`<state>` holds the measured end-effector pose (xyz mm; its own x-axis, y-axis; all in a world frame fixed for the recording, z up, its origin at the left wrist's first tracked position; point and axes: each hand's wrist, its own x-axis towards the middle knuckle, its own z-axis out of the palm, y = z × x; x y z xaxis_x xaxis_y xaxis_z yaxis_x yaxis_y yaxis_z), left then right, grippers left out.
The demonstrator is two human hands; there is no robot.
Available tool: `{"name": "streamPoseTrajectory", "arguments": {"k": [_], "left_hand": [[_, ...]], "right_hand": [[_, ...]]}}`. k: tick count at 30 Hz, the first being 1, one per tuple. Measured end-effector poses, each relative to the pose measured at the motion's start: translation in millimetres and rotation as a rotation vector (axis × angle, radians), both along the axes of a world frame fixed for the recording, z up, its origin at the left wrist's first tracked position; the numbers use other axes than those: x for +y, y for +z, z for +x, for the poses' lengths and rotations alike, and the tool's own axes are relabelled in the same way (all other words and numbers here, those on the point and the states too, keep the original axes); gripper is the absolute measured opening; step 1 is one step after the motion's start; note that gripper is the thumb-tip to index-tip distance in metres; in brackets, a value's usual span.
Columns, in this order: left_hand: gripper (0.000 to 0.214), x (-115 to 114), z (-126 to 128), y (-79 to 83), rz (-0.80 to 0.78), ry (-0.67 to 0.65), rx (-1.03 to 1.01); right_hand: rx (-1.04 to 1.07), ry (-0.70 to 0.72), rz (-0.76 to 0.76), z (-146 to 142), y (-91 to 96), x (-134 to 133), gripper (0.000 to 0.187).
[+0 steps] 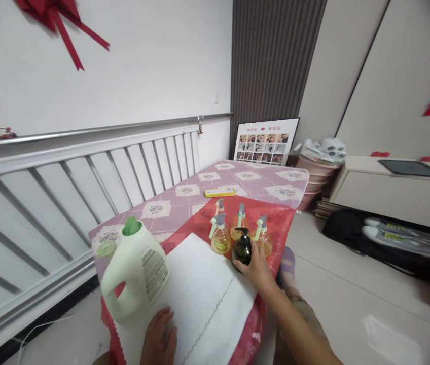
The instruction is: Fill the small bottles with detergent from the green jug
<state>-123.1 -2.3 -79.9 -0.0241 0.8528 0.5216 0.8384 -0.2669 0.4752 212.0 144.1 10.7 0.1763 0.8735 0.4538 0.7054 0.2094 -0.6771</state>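
Note:
My right hand point(257, 267) is wrapped round a dark pump bottle point(241, 248) with a black pump top, at the far edge of a white sheet point(203, 284). Just behind it stand several clear spray bottles holding yellowish liquid, among them a left one point(220, 241) and a right one point(263, 237). My left hand point(159, 335) rests low over the sheet with its fingers loosely spread, holding nothing. To its upper left stands a large pale green jug point(135, 274), its mouth uncapped. A green cap point(106, 248) lies behind the jug.
Red plastic point(276, 213) covers part of the table over a purple patterned cloth point(245, 176). A yellow-edged flat case point(219, 192) lies farther back. The white radiator point(85, 187) borders the table's left side. Pink baskets point(316, 175) and a photo board point(264, 142) stand beyond.

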Motion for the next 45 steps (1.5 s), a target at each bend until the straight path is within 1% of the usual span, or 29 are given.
{"name": "streamPoseTrajectory", "arguments": {"k": [7,14,18,22,29,38,41,45], "left_hand": [[0.026,1.0,-1.0,-0.5,0.052,-0.026,0.039],[0.026,-0.2,0.3,-2.0,0.024,-0.007,0.042],[0.027,0.7,-0.1,-3.5,0.028,-0.011,0.048],[0.028,-0.4,0.4,-2.0,0.023,-0.004,0.066],[0.028,-1.6,2.6,0.9,0.033,0.000,0.094],[0.027,-1.6,3.1,0.6,0.062,-0.006,0.085],[0.027,-0.6,3.2,-0.3,0.056,-0.001,0.089],[0.027,-0.6,3.6,0.8,0.059,0.000,0.078]], "right_hand": [[0.007,-0.051,0.044,-3.5,-0.6,-2.5,0.077],[0.032,-0.085,0.077,-4.4,-4.4,-0.3,0.076],[0.039,-0.089,0.059,-4.4,-3.9,-3.0,0.072],[0.052,-0.104,0.033,-5.4,-4.3,-5.4,0.073],[0.049,-0.091,0.046,-4.9,-5.8,-5.9,0.075],[0.038,-0.083,0.073,-7.5,-12.2,-4.6,0.074],[0.043,-0.102,0.072,-11.3,-12.1,-7.4,0.078],[0.064,-0.163,0.076,-18.7,-12.6,-9.1,0.087]]}}
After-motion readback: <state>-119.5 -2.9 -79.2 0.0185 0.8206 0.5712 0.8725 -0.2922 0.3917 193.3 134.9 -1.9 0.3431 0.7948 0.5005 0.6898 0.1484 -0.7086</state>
